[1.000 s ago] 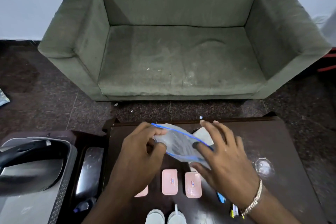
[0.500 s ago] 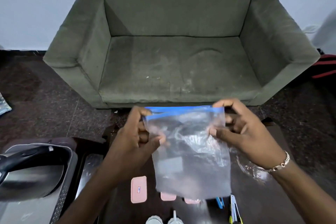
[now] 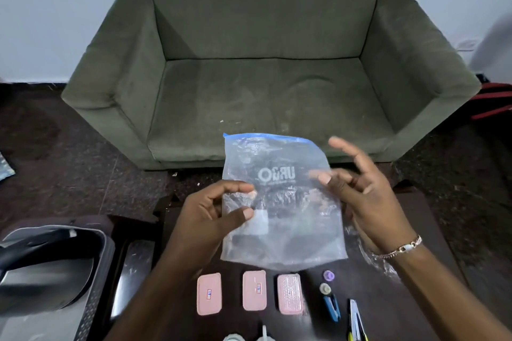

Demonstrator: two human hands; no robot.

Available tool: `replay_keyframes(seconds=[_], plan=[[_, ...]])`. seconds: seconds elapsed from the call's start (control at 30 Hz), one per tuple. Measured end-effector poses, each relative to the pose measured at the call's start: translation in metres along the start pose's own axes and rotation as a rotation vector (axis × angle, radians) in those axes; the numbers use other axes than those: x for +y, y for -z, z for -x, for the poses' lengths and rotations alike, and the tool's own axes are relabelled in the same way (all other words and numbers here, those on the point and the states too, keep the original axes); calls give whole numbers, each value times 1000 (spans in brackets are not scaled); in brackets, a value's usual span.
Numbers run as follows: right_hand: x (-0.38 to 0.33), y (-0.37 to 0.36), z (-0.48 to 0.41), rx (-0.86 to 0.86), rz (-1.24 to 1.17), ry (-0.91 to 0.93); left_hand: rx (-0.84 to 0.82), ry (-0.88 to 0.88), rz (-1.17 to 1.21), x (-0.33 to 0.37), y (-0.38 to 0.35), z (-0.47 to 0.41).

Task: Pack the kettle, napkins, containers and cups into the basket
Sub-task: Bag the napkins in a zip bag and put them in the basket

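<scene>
Left hand pinches the clear zip bag; right hand spread.

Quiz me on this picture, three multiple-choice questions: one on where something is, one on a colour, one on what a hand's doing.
1. The pink packets lie: A on the sofa; B on the table; C on the floor.
2. The zip strip of the bag is: A red; B yellow; C blue.
3. The left hand: A pinches the bag; B lies flat; C holds a cup.
Answers: 1 B, they sit in a row on it. 2 C, blue runs along the top edge. 3 A, thumb and finger close on its side.
</scene>
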State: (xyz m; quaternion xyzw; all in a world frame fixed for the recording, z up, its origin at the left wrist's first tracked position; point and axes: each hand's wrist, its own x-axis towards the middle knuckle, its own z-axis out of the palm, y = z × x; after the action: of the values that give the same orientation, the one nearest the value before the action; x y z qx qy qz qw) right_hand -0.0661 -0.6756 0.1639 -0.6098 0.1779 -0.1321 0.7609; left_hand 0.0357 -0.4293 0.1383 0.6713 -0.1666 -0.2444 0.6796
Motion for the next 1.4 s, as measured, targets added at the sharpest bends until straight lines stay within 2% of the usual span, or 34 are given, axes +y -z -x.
replay_keyframes(seconds=[0.1, 0.2, 0.37, 0.5, 0.67, 0.77, 0.9, 1.17, 1.3, 1.4], plan=[[13, 4, 8, -20, 57, -37, -6, -13, -87, 1, -2, -5], [21, 11, 7, -2, 109, -64, -47, -1, -62, 0, -2, -8], [20, 11, 2, -28, 133, -81, 101, -3, -6, -5, -8, -17], [19, 10, 0, 31, 167, -107, 108, -28, -91, -8, -11, -23], [22, 12, 1, 93, 618, -12, 206, -92, -414, -12, -14, -26], [26, 12, 2, 111, 760, 35, 229, -167, -574, -14, -12, -27], [37, 4, 4, 82, 669, 26, 219, -125, -545, -27, -8, -20], [85, -85, 12, 347, 733, 187, 545, -146, -611, -51, 7, 7], [111, -129, 19, 295, 674, 189, 593, -108, -582, -63, 57, 28], [128, -163, 31, 155, 642, 212, 530, -19, -608, -72, 108, 57]])
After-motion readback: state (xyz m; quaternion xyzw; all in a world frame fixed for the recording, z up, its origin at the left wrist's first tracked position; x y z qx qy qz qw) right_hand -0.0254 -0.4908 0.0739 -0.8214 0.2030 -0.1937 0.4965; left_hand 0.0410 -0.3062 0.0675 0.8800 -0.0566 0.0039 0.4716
